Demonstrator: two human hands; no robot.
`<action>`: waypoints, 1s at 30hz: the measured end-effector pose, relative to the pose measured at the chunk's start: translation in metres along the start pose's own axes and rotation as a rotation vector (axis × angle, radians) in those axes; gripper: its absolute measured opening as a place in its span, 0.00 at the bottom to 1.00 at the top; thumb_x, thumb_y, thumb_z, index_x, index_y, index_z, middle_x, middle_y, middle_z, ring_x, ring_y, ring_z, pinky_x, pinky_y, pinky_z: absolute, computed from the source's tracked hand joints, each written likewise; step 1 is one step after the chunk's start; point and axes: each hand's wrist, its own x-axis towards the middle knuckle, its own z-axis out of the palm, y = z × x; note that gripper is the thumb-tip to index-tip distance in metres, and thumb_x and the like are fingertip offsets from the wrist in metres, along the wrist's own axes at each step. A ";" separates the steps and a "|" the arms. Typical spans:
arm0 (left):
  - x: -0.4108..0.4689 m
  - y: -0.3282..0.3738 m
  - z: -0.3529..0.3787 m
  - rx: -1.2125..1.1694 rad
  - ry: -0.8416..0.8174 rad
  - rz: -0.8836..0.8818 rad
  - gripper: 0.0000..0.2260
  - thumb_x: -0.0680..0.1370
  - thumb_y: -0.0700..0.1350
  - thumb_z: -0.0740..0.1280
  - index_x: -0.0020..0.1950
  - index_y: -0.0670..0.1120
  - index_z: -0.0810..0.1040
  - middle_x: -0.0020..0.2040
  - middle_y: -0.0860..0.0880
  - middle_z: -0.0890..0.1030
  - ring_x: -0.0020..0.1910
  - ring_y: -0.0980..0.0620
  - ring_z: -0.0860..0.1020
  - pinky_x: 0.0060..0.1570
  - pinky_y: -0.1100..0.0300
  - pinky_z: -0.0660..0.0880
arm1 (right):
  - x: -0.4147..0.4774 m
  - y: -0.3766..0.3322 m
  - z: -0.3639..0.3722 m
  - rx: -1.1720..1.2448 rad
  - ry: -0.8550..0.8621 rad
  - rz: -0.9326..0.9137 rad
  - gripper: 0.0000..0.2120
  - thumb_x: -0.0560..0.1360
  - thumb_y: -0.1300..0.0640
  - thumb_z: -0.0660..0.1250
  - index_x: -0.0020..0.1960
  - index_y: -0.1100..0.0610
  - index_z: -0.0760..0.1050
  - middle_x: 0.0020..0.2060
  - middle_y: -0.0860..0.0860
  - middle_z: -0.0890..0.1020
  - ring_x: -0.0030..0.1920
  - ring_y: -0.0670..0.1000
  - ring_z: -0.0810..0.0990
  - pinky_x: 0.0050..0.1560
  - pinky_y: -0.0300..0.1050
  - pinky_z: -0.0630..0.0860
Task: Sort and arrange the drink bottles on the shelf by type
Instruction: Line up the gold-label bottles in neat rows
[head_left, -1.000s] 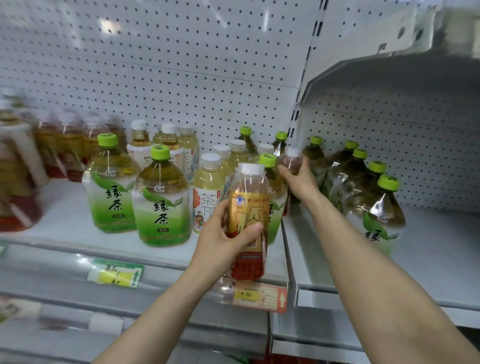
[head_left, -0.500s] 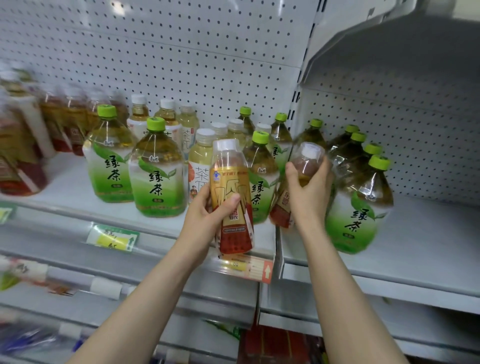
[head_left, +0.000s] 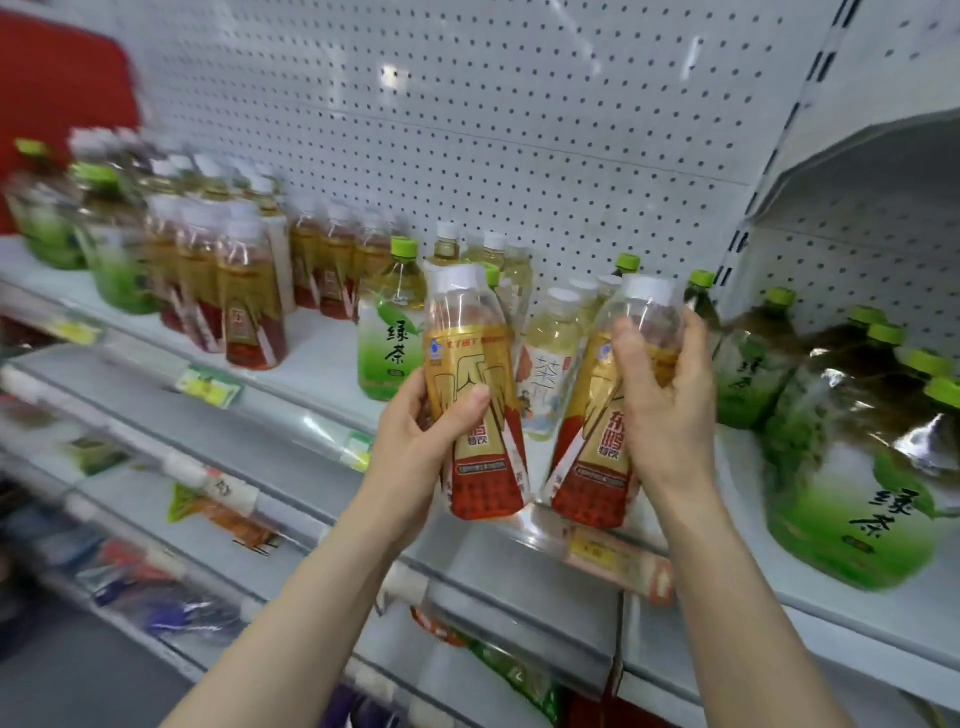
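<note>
The left hand (head_left: 415, 441) wraps one gold-and-red bottle (head_left: 467, 358) and the right hand (head_left: 670, 415) wraps its twin (head_left: 592, 452), both held off the shelf (head_left: 322, 358). Their matching row (head_left: 249, 312) stands centre-left. The green teas (head_left: 852, 467) sit on both sides, so I'd say plenty is left.

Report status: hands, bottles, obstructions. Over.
Left hand grips gold-red bottle. Right hand grips second bottle. Both held before shelf. Green tea stands between them and matching row.

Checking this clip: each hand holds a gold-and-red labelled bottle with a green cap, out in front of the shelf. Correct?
Not quite: the caps are white, not green. The head view shows the left hand holding the left bottle and the right hand holding the right bottle, both gold-and-red labelled, in front of the shelf.
</note>
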 end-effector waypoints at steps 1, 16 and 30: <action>-0.001 0.006 -0.014 0.002 0.022 0.006 0.25 0.71 0.49 0.72 0.66 0.44 0.74 0.57 0.42 0.84 0.54 0.43 0.83 0.52 0.51 0.80 | -0.004 -0.005 0.014 0.014 -0.017 0.008 0.41 0.69 0.27 0.62 0.75 0.48 0.63 0.66 0.47 0.77 0.65 0.50 0.77 0.63 0.59 0.76; 0.013 0.112 -0.274 0.187 0.120 0.018 0.27 0.64 0.56 0.73 0.62 0.50 0.77 0.55 0.46 0.85 0.54 0.44 0.83 0.53 0.48 0.79 | -0.009 -0.090 0.250 -0.073 -0.133 -0.082 0.36 0.71 0.31 0.65 0.72 0.47 0.63 0.64 0.48 0.77 0.62 0.50 0.77 0.63 0.58 0.75; 0.109 0.127 -0.346 0.231 0.057 0.030 0.29 0.64 0.57 0.73 0.64 0.52 0.75 0.56 0.49 0.84 0.54 0.48 0.83 0.49 0.56 0.82 | 0.119 -0.051 0.389 -0.625 -0.237 0.086 0.30 0.73 0.45 0.71 0.67 0.59 0.67 0.60 0.57 0.78 0.59 0.61 0.78 0.53 0.52 0.76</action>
